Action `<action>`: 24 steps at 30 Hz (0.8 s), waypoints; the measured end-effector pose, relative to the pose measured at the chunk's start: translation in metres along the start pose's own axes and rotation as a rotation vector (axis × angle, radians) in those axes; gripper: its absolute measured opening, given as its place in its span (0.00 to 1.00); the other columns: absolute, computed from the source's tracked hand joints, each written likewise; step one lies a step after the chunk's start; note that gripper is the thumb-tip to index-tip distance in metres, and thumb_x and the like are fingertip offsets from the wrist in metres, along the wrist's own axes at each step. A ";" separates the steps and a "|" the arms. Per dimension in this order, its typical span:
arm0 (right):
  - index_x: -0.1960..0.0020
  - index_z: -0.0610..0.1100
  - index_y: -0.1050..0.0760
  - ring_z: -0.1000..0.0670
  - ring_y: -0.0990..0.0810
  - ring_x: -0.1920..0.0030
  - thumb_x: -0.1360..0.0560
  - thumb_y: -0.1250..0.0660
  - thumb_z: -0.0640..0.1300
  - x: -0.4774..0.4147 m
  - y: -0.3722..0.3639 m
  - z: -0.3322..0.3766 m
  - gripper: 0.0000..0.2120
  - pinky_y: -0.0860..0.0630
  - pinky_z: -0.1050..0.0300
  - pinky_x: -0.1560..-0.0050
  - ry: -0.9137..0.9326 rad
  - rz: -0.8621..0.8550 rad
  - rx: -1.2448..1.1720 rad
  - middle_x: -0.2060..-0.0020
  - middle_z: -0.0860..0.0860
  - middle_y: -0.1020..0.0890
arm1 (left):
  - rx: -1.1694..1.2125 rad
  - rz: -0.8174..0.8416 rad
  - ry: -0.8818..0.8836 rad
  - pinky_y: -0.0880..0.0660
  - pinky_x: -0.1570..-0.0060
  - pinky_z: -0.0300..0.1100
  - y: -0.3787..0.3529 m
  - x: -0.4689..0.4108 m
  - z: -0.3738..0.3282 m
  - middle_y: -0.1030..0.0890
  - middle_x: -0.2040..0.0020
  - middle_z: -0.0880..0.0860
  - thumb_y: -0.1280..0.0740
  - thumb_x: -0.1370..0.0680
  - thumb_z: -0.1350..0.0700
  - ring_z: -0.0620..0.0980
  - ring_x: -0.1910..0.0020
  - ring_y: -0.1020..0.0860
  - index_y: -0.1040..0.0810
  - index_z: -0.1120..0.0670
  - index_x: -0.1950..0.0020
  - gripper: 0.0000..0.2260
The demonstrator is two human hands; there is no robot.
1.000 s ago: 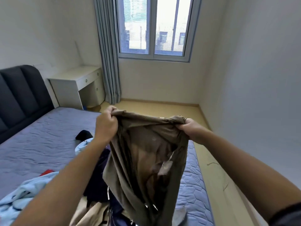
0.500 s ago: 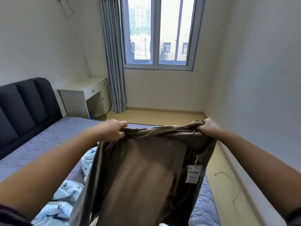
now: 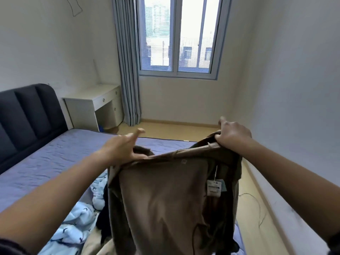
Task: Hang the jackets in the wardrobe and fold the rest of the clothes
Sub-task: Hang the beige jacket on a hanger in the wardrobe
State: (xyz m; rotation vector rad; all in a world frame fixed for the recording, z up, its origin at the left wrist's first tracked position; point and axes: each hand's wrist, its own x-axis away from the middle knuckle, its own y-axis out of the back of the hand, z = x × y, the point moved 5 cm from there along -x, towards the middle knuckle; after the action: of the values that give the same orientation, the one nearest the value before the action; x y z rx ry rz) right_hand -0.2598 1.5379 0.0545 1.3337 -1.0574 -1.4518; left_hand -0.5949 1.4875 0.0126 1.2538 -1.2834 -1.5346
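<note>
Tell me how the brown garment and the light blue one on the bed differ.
The brown garment hangs in the air, its top edge gripped by the right hand; the light blue garment lies crumpled on the bed. The brown garment is plain; the light blue garment carries small dark marks. The brown garment bears a paper tag; none shows on the light blue garment. Neither is folded.

brown garment [image 3: 165,199]: up in the air, right hand [image 3: 232,134] gripping its top right corner, hangs spread out and a bit creased, white hang tag [image 3: 214,187] dangling near the right edge
light blue garment [image 3: 77,223]: small dark bird print, crumpled on the bed [image 3: 55,159]
navy garment [image 3: 104,214]: bunched between those two, mostly hidden
</note>
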 end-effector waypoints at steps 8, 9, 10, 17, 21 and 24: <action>0.46 0.49 0.23 0.43 0.22 0.48 0.26 0.38 0.48 -0.008 0.007 -0.025 0.11 0.28 0.55 0.53 0.025 0.008 0.120 0.46 0.47 0.21 | -0.296 -0.174 -0.411 0.35 0.67 0.43 0.019 0.017 -0.046 0.28 0.48 0.50 0.45 0.19 0.45 0.55 0.62 0.21 0.26 0.47 0.45 0.12; 0.45 0.51 0.23 0.44 0.23 0.47 0.27 0.37 0.51 -0.003 0.002 -0.019 0.12 0.28 0.55 0.53 0.042 0.030 0.110 0.46 0.48 0.22 | -0.172 -0.251 -0.343 0.34 0.66 0.43 0.030 0.014 -0.049 0.27 0.50 0.50 0.43 0.20 0.47 0.56 0.61 0.21 0.25 0.50 0.51 0.10; 0.43 0.53 0.24 0.44 0.23 0.45 0.28 0.36 0.55 0.003 -0.006 -0.013 0.15 0.28 0.55 0.52 0.054 0.078 0.082 0.44 0.48 0.23 | -0.041 -0.310 -0.269 0.33 0.65 0.43 0.041 0.010 -0.051 0.26 0.52 0.49 0.42 0.20 0.48 0.55 0.59 0.22 0.25 0.51 0.55 0.10; 0.36 0.61 0.32 0.51 0.27 0.45 0.42 0.45 0.81 0.065 -0.050 0.055 0.40 0.28 0.52 0.44 0.350 0.324 -0.505 0.49 0.55 0.32 | 0.608 -0.155 0.123 0.30 0.51 0.45 0.079 -0.034 -0.079 0.20 0.52 0.59 0.40 0.20 0.58 0.56 0.49 0.24 0.21 0.62 0.51 0.10; 0.47 0.55 0.28 0.47 0.26 0.56 0.30 0.43 0.69 0.071 -0.067 0.075 0.22 0.31 0.53 0.54 0.390 0.027 -0.195 0.61 0.54 0.34 | 0.981 -0.062 0.146 0.31 0.66 0.40 0.095 -0.039 -0.097 0.26 0.63 0.57 0.40 0.19 0.56 0.51 0.66 0.28 0.23 0.63 0.52 0.12; 0.45 0.50 0.26 0.44 0.24 0.46 0.24 0.43 0.52 0.054 -0.089 0.058 0.12 0.33 0.49 0.46 0.113 0.061 -0.112 0.54 0.50 0.27 | 1.081 -0.156 0.160 0.29 0.69 0.35 0.120 -0.040 -0.086 0.22 0.65 0.52 0.39 0.20 0.54 0.46 0.69 0.25 0.19 0.56 0.55 0.11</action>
State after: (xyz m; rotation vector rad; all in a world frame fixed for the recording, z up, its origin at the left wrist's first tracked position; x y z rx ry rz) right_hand -0.3245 1.5101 -0.0417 1.2777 -0.9228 -1.3550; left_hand -0.5063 1.4814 0.1374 2.1013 -2.0254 -0.7382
